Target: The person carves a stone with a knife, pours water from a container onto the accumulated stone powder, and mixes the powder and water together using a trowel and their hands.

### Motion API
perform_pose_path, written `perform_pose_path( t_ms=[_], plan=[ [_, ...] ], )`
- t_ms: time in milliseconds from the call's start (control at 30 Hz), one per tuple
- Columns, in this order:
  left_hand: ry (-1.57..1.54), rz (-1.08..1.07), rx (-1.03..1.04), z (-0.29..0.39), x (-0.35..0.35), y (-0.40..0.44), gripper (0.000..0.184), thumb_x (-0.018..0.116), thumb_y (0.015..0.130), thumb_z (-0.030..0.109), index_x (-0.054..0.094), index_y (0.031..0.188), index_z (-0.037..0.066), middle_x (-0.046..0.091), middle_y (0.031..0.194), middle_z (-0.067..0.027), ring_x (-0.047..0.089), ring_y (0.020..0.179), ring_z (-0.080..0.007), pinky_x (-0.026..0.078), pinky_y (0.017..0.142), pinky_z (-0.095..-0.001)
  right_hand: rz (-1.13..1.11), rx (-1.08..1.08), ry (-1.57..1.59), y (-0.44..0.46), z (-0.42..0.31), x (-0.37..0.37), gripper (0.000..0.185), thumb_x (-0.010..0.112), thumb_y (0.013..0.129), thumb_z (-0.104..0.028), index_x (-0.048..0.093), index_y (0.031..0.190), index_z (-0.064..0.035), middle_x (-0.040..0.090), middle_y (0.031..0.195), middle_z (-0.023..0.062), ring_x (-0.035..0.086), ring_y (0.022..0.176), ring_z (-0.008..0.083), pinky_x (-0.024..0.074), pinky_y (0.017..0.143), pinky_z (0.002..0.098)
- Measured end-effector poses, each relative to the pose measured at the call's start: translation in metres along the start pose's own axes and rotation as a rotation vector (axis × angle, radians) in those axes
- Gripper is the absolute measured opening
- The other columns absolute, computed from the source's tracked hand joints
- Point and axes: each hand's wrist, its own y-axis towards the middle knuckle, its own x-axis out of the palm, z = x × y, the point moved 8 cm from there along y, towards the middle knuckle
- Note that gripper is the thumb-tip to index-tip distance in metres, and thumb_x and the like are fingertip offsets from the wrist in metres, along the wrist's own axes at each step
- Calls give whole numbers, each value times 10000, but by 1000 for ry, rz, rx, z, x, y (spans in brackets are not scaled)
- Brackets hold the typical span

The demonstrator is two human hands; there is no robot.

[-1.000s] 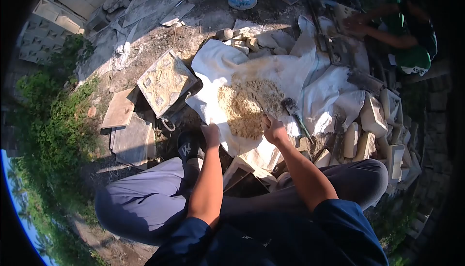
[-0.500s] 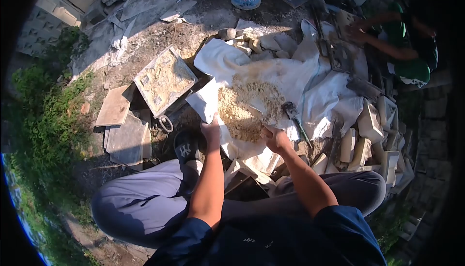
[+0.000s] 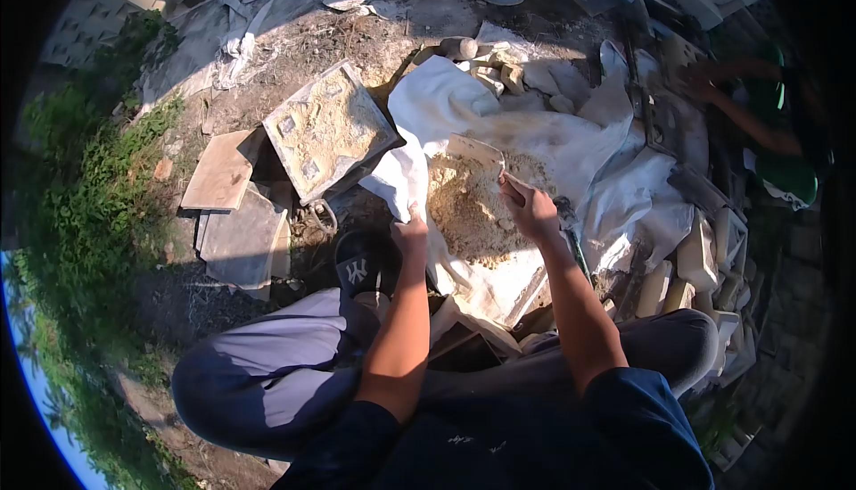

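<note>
Head view: the right hand (image 3: 535, 214) is closed round the handle of a trowel (image 3: 475, 148), whose flat blade lies ahead and to the left of those knuckles, over the far part of a crumbly pale mix (image 3: 473, 209). Its long axis points leftward and slightly away from the person; whether the blade touches the mix is unclear. The left hand (image 3: 411, 233) grasps the near-left edge of the white sheet (image 3: 456, 98), nearer the body than the blade. The mix lies on this sheet, between and beyond both hands, with the right one nearer the trowel.
</note>
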Motion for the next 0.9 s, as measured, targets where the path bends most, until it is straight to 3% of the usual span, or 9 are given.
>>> perform_pose_path(
  t_ms=[133,233,367,400,500,600,667,700,900],
  plan=[
    [-14,69,-142,-18,-1,-1,594,679,896,517,667,1028,-61,706,959,-254,687,926,-383,537,813,-436,-42,41,0,18,2,30,389,671,899,-316,651,1278,-235,713,1090,130,668,995,371,540,828,452],
    [-393,22,-118,-28,11,3,566,658,921,478,660,1088,-63,708,1017,-247,679,969,-386,525,834,-441,-98,93,-37,11,25,56,406,681,879,-324,658,1270,-219,711,1108,126,672,1006,358,543,850,440],
    [-343,1,-154,-19,8,0,608,648,922,488,650,1120,-87,693,1079,-270,664,1008,-415,516,853,-461,-156,-66,127,-21,30,55,432,716,844,-316,672,1252,-180,723,1076,124,690,997,332,558,866,404],
    [-240,3,-163,-18,7,2,576,667,924,471,623,1127,-66,681,1018,-221,642,936,-335,503,818,-420,-211,-34,86,-25,26,47,438,722,841,-314,672,1253,-173,728,1060,119,692,994,325,557,863,396],
    [-4,26,-13,-25,9,5,467,671,950,391,624,1090,-52,680,936,-187,630,850,-276,494,775,-401,-159,-48,32,-24,18,32,445,723,846,-312,668,1262,-164,739,1023,97,700,978,308,557,845,385],
    [49,-65,1,-16,9,2,652,635,921,521,651,1098,-106,700,1020,-280,664,1002,-430,515,859,-466,170,-59,79,3,36,7,393,704,871,-286,670,1238,-152,727,1039,110,694,964,334,558,805,412],
    [-351,-19,-57,-3,-2,-4,589,652,927,475,657,1097,-89,708,1016,-258,668,1000,-423,518,855,-461,136,23,-4,16,31,3,365,701,874,-283,676,1204,-131,723,1031,116,692,962,340,556,801,416],
    [-349,-18,-54,-4,-1,-3,589,652,927,475,657,1097,-89,708,1016,-258,668,1000,-423,518,855,-461,99,112,-91,17,34,3,340,698,877,-280,682,1170,-109,720,1024,122,689,959,346,553,797,420],
    [-358,46,-43,-6,-2,-4,567,665,926,460,668,1020,-99,713,961,-258,677,927,-431,526,809,-461,94,-62,128,-32,33,38,293,679,891,-252,674,1127,-79,706,964,169,690,912,367,549,763,417]
  ],
)
